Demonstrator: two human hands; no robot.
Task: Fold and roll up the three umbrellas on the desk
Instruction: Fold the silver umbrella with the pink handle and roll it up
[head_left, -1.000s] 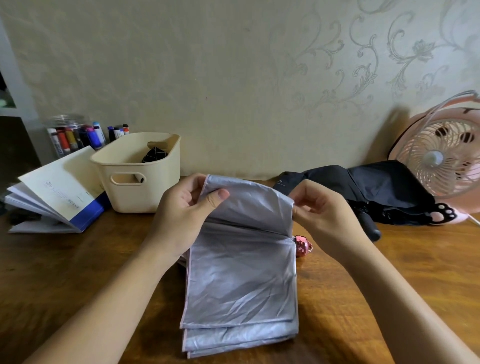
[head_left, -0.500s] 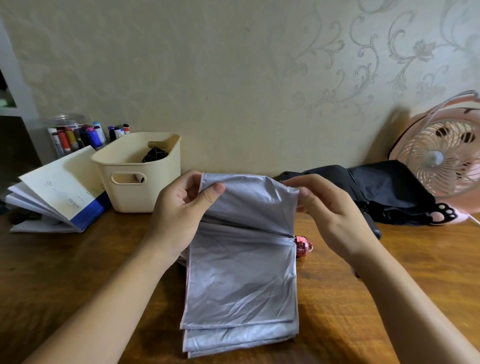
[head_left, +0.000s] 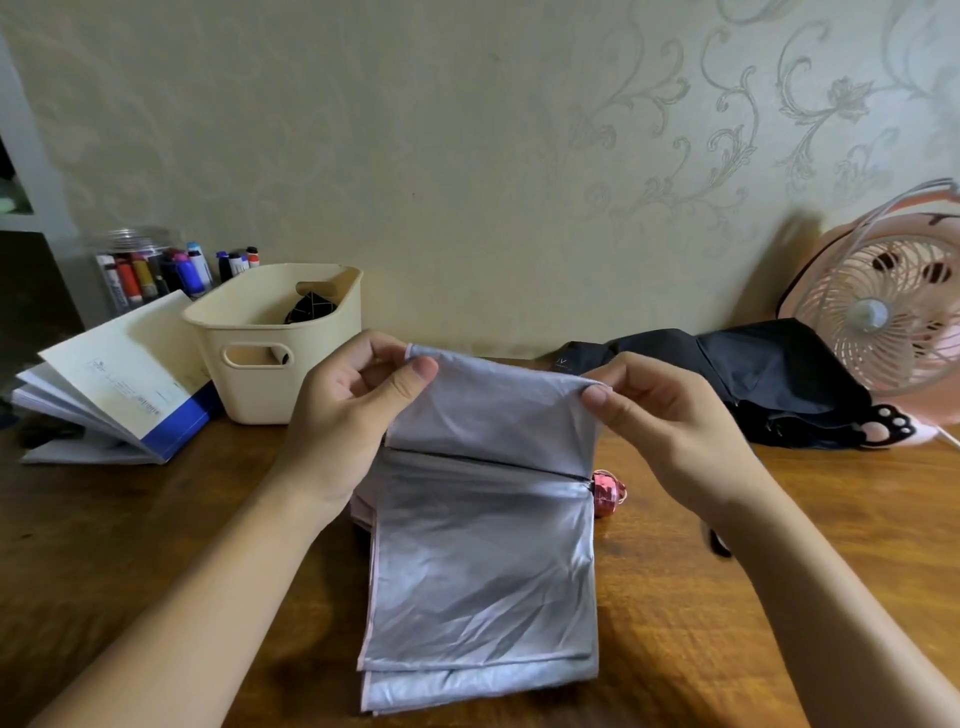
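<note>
While pinched by its top edge, sagging in flat stacked panels at centre frame: silver umbrella (head_left: 483, 561), lower folds resting on the wooden desk (head_left: 727, 623). Left hand (head_left: 337, 415) nipping the upper-left corner between thumb and curled fingers; right hand (head_left: 670, 426) nipping the upper-right corner likewise. Thin, glossy coated fabric, creased and limp, pink-trimmed along the left hem. Probably light and slippery, so liable to slide out of a loose stack. Best taken at hems and corners, then pressed flat before rolling. Stiffer ribs presumably inside the pleats, not visible. Small shiny pink piece (head_left: 607, 492), perhaps the strap, poking out right of the fold. Black umbrella (head_left: 753, 374), matte and crumpled, at right of frame beside a pink fan (head_left: 878, 322).
</note>
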